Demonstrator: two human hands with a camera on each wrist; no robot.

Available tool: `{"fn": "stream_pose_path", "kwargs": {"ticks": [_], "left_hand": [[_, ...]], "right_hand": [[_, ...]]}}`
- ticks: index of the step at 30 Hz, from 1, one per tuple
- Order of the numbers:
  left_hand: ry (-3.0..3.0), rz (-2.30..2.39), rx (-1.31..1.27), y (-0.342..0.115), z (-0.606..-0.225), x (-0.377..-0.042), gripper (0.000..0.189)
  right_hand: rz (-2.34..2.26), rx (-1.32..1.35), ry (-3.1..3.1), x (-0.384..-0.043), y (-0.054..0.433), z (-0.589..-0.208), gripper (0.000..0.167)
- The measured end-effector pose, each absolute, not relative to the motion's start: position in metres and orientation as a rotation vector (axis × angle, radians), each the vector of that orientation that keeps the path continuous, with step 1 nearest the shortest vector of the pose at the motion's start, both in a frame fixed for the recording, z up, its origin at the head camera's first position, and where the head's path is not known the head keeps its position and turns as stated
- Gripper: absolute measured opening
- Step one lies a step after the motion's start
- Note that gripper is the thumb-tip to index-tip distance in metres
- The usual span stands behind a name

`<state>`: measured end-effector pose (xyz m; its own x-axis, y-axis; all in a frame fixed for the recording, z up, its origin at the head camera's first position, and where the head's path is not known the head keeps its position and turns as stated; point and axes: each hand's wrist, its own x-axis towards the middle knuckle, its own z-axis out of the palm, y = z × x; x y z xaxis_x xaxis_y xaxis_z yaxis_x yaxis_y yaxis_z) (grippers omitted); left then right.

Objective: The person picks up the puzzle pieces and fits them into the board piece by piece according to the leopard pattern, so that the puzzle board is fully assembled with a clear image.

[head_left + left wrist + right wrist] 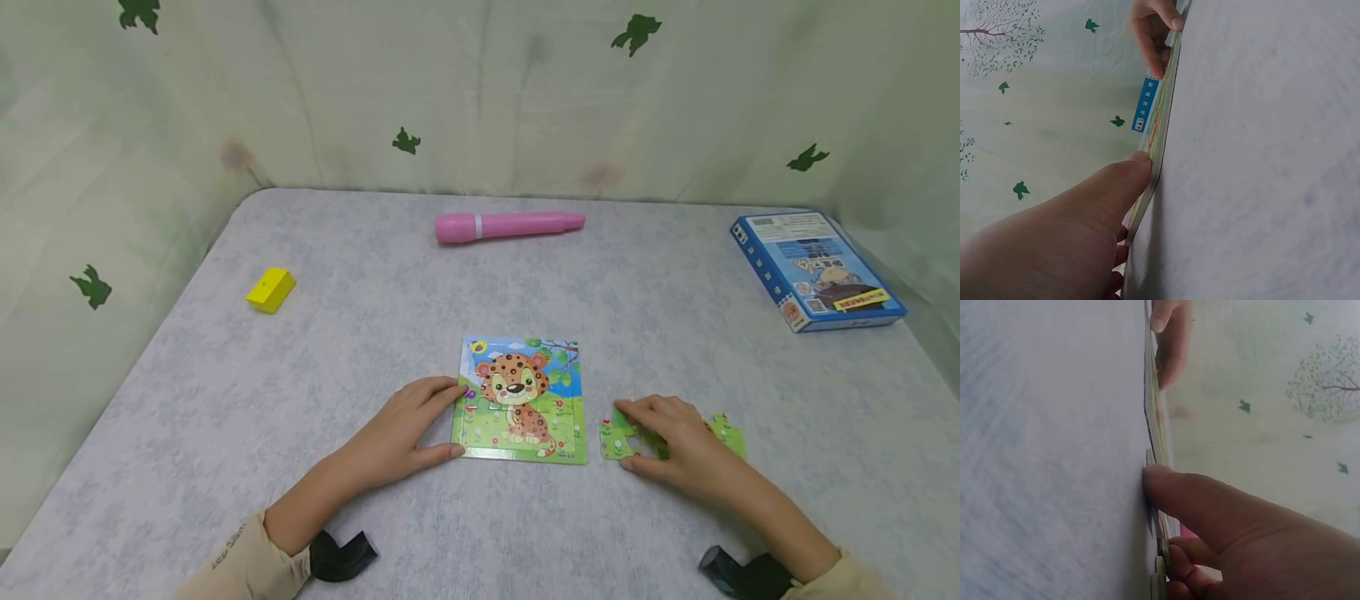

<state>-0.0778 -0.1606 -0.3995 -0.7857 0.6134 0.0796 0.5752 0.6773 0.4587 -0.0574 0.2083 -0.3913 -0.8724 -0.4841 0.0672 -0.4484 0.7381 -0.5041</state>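
Square blue-and-green leopard jigsaw (519, 400): flat on the mottled grey tabletop (360, 333), pink cylindrical stick (517, 226) at twelve o'clock.
Left hand (401, 425): spread, touching the jigsaw's nine-o'clock edge.
Right hand (678, 433): at three o'clock, pinching flat green puzzle pieces (613, 442).

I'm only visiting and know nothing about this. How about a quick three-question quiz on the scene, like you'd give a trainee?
1. Which hand touches the square puzzle?
2. True or false: the yellow block lies farther left than the pink stick in the head view.
3. Fill in: the right hand is touching loose ____.

Key:
1. The left hand, at the puzzle's left edge.
2. True.
3. Puzzle pieces.
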Motion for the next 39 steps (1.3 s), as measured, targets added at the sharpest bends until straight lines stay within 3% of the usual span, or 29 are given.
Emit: {"fn": "stream_pose_path", "kwargs": {"ticks": [14, 26, 39], "left_hand": [[2.77, 0.721, 0.992, -0.164, -0.398, -0.078, 0.069], [2.746, 0.755, 1.015, -0.166, -0.398, -0.08, 0.068], [2.752, 0.78, 1.076, -0.168, -0.4, -0.082, 0.067]], "right_hand": [[-0.924, -0.791, 2.923, -0.056, 0.196, -0.376, 0.058], [-1.224, -0.962, 2.822, -0.062, 0.136, -0.353, 0.064], [-1.196, -0.949, 2.676, -0.078, 0.089, -0.381, 0.06]]}}
